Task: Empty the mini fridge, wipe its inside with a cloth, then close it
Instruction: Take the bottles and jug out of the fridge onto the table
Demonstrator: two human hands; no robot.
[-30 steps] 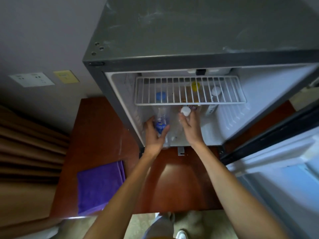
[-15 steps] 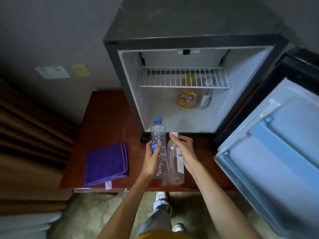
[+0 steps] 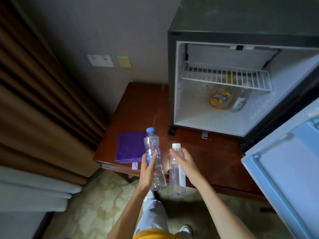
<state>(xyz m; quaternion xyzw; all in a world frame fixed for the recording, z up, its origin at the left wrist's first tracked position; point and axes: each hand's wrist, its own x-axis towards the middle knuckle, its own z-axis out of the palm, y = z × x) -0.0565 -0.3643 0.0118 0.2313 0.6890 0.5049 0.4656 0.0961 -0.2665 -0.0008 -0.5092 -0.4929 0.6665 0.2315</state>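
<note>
Head view: left hand [image 3: 148, 171] grips blue-capped bottle [image 3: 154, 159], right hand [image 3: 185, 163] white-capped bottle [image 3: 177, 171]; fridge [image 3: 224, 35] cropped.

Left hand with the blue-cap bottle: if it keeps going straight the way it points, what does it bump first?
Probably the purple cloth on the wooden table; the left hand tilts its blue-cap bottle that way, though depth is unclear.
</note>
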